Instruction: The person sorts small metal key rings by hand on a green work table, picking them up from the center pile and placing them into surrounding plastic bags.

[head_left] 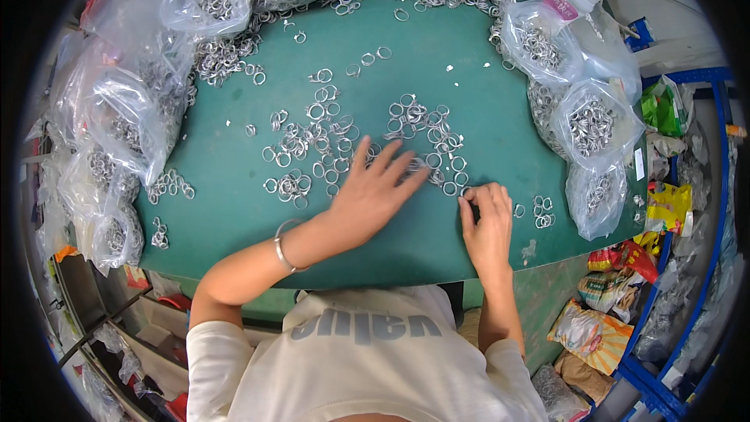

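Loose rings (328,137) scattered mid-table (234,211); left hand (375,187) flat on them. Right hand (488,223) just right; bags of rings (590,129) line both sides and the back.

One head-worn fisheye view looks steeply down, close over the green table (234,180), edges bending outward.

small silver metal rings (328,137), loose, scattered flat across green table (484,101)

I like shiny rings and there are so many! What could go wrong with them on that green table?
Some rings could roll away: a small cluster of rings lies close to the table edge beside the right hand. The left hand, spread flat on the loose rings, might sweep some sideways. The heaped clear bags might also slump and spill more.
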Available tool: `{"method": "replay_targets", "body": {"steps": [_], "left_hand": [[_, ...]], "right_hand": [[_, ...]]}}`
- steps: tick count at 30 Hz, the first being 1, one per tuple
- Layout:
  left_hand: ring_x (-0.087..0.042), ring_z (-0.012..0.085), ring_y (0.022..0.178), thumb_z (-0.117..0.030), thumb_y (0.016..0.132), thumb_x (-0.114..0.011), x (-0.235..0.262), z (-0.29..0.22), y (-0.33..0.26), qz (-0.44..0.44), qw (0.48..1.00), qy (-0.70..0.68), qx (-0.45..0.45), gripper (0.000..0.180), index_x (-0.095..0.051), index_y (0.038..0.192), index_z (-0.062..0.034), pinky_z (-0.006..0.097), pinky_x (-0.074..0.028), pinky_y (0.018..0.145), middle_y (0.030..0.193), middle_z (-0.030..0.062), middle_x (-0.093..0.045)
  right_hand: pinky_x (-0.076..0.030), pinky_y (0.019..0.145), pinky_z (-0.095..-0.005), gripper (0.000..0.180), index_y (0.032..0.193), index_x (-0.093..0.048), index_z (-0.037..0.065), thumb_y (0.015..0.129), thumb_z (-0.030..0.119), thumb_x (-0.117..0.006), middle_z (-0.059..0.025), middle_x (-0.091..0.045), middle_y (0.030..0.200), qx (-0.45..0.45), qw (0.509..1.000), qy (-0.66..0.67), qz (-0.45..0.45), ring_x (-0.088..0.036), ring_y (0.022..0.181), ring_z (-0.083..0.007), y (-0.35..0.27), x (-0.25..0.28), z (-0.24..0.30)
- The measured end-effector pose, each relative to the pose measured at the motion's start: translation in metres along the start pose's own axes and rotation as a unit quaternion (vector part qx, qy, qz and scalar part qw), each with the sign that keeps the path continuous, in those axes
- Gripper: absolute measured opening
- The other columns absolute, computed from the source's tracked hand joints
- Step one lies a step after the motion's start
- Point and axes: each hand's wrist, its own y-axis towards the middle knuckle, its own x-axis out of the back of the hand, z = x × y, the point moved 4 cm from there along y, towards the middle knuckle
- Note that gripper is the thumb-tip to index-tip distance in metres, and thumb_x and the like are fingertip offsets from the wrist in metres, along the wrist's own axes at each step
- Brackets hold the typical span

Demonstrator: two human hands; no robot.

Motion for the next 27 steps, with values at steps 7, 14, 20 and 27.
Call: {"method": "replay_targets", "body": {"steps": [7, 14, 20, 27], "left_hand": [[-0.042, 0.0343, 0.123, 0.003, 0.070, -0.055, 0.014, -0.002, -0.006, -0.025, 0.998, -0.042, 0.029, 0.046, -0.057, 0.115, -0.0046, 0.055, -0.028, 0.104, 0.129, 0.0158, -0.046], [-0.040, 0.0346, 0.125, 0.001, 0.074, -0.058, 0.003, 0.014, -0.019, 0.018, 0.999, 0.018, 0.032, 0.044, -0.055, 0.117, -0.0023, 0.055, -0.027, 0.105, 0.128, 0.0163, -0.048], [-0.035, 0.0342, 0.130, -0.010, 0.078, -0.064, -0.003, -0.018, 0.025, -0.014, 0.999, -0.032, -0.032, 0.040, -0.056, 0.118, -0.0061, 0.057, -0.029, 0.104, 0.135, 0.0108, -0.045], [-0.034, 0.0356, 0.130, -0.016, 0.079, -0.067, -0.021, -0.010, 0.016, 0.041, 0.995, 0.018, -0.090, 0.039, -0.060, 0.116, -0.0078, 0.059, -0.029, 0.103, 0.136, 0.0104, -0.044]], "right_hand": [[-0.038, 0.072, -0.0404, 0.011, 0.081, -0.056, 0.002, 0.078, 0.005, -0.066, -0.0114, -0.054, 0.082, 0.003, 0.999, -0.022, -0.040, -0.051, 0.081, -0.0313, 0.003, 0.016, -0.006], [-0.036, 0.075, -0.0419, 0.011, 0.086, -0.060, 0.005, 0.078, 0.007, -0.066, -0.0108, -0.053, 0.090, -0.064, 0.974, -0.196, -0.090, -0.048, 0.087, -0.0299, -0.007, 0.041, -0.050], [-0.031, 0.096, -0.0473, 0.020, 0.098, -0.058, 0.004, 0.079, 0.009, -0.065, -0.0127, -0.053, 0.114, -0.048, 0.975, -0.209, -0.052, -0.046, 0.114, -0.0309, 0.000, 0.030, -0.029], [-0.034, 0.093, -0.0442, 0.016, 0.094, -0.061, 0.003, 0.079, 0.005, -0.064, -0.0130, -0.054, 0.113, -0.104, 0.973, -0.179, -0.101, -0.048, 0.111, -0.0312, -0.009, 0.049, -0.048]]}}
